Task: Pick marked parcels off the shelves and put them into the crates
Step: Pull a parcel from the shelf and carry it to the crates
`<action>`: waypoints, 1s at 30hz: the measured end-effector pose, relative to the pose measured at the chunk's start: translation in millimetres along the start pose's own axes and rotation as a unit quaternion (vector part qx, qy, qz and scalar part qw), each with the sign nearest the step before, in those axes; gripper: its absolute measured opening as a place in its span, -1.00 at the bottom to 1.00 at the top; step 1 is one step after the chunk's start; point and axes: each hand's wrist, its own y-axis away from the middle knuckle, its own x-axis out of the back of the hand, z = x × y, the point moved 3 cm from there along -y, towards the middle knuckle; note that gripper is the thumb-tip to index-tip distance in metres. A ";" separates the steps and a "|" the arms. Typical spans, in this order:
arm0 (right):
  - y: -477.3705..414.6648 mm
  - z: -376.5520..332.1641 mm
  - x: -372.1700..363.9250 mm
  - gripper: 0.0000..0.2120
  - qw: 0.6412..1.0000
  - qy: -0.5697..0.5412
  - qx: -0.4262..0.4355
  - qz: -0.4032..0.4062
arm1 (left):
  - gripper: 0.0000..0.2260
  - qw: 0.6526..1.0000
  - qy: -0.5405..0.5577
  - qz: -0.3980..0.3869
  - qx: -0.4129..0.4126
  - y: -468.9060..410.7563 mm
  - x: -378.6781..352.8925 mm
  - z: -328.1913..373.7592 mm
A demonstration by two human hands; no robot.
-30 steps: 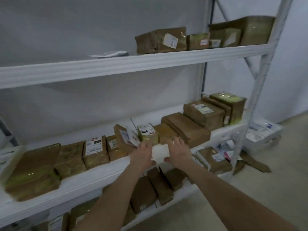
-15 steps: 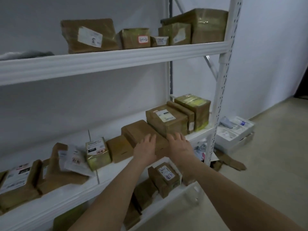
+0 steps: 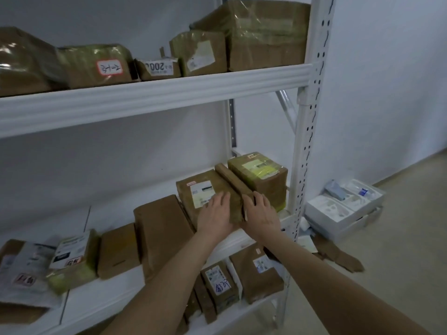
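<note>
Slim parcel (image 3: 232, 187), middle shelf (image 3: 101, 301), on edge between labelled box (image 3: 198, 192) and taped box (image 3: 263, 175); left hand (image 3: 214, 213), right hand (image 3: 260, 215) flank it, fingers straight, holding nothing; best pinched and drawn straight out.

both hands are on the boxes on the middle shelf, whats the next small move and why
Probably close the left hand and right hand on the labelled box and slide it forward: both rest with fingers extended at its front, gripping nothing yet.

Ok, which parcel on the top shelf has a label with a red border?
The green-wrapped parcel, second from the left; nothing else up there shows red edging.
</note>
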 end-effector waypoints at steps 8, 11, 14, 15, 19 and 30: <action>-65.6 28.8 13.3 -0.23 0.999 0.045 0.003 0.009 | -0.26 0.998 -0.027 -0.045 0.020 -63.1 -25.6 -7.9; -82.5 35.0 17.3 -0.27 0.998 0.064 0.009 0.006 | -0.38 0.997 -0.043 -0.059 0.018 -68.3 -33.4 -15.5; -94.2 40.0 18.1 -0.49 0.996 0.079 0.031 -0.004 | -0.43 0.997 -0.044 -0.056 0.031 -70.8 -32.6 -19.7; -96.6 42.3 17.5 -0.55 0.995 0.090 0.045 -0.009 | -0.44 0.997 -0.044 -0.055 0.037 -71.0 -32.4 -20.2; -101.4 57.3 18.1 -0.52 0.992 0.105 0.072 -0.018 | -0.44 0.994 -0.046 -0.057 0.075 -68.4 -31.6 -18.5; -101.6 66.7 14.2 -0.55 0.990 0.093 0.092 -0.050 | -0.42 0.983 -0.058 -0.056 0.163 -43.4 -35.1 -21.0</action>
